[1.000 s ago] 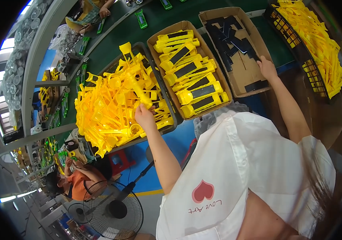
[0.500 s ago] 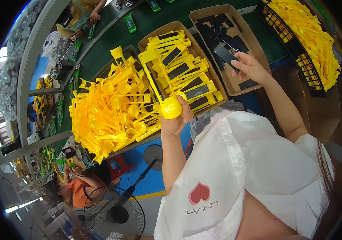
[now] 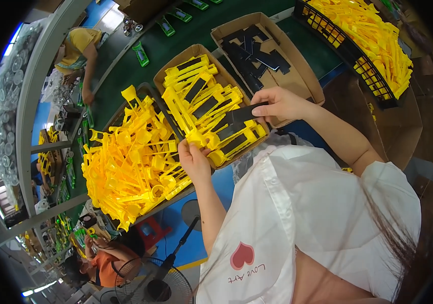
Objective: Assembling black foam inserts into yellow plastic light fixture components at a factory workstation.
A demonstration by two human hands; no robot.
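Observation:
My left hand (image 3: 195,161) is closed on the rounded end of a yellow plastic frame (image 3: 195,136), over the near left side of a cardboard box. To its right, my right hand (image 3: 281,105) pinches a flat black strip (image 3: 240,116) by one end. The strip's free end reaches left over the box, towards the frame. Beneath both hands, the cardboard box (image 3: 161,72) holds many yellow frames with black strips set in them (image 3: 191,66). Further right, a second cardboard box (image 3: 305,83) contains loose black strips (image 3: 259,58).
A big heap of yellow plastic parts (image 3: 130,167) lies left of the boxes. At the far right stands a black crate (image 3: 373,81) full of yellow parts. Green pieces (image 3: 140,54) rest on the dark green belt (image 3: 160,45). Two other people work at the left; a fan (image 3: 155,289) stands below.
My right hand has moved left from the strip box, bringing the black strip over the box of frames. My left hand has lowered the yellow frame. The view has shifted somewhat.

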